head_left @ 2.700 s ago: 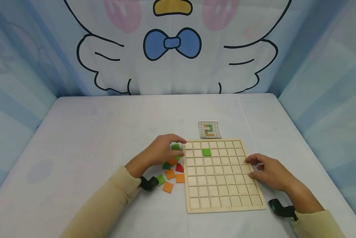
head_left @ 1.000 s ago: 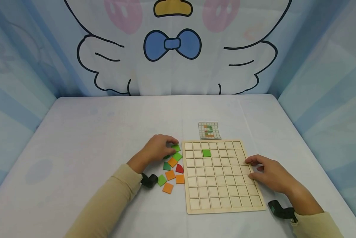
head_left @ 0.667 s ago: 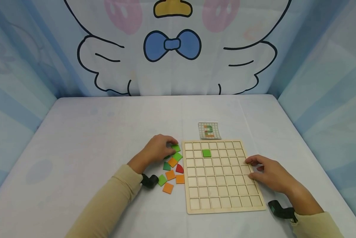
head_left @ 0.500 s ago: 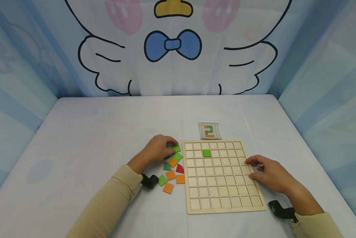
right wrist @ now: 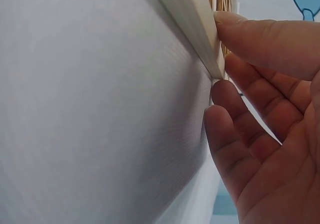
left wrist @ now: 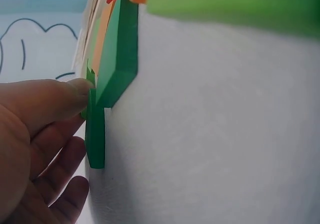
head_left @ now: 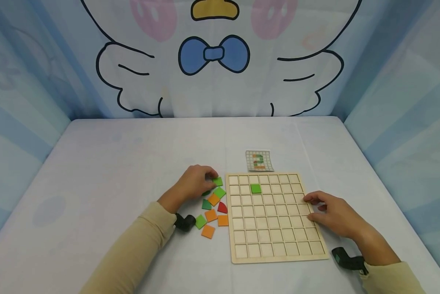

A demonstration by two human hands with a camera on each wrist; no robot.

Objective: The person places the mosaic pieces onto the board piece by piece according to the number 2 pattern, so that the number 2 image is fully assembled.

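Observation:
Thumb and index finger of my left hand (head_left: pixel 195 181) pinch the edges of a light green square tile (head_left: pixel 218 181) on the white tablecloth. In the left wrist view, a dark green tile (left wrist: pixel 95 134) stands close beside that thumb. My right hand (head_left: pixel 334 212) rests its thumb and index fingertips on the right rim of a wooden grid board (head_left: pixel 275 222); its fingers are loosely bent. The right wrist view has that thumb (right wrist: pixel 270 42) on the board's edge. One light green tile (head_left: pixel 255 188) sits in a cell of the second row.
Left of the board lie several loose tiles, among them an orange square (head_left: pixel 207 232), a red rounded piece (head_left: pixel 222 208) and a dark green piece (head_left: pixel 207 204). Behind the board is a small pattern card (head_left: pixel 259 161). Printed curtains (head_left: pixel 214 81) enclose the table.
My left hand has drawn back leftward from the board's upper left edge to the light green tile, then shifted slightly further left. The right hand stays at the board's rim.

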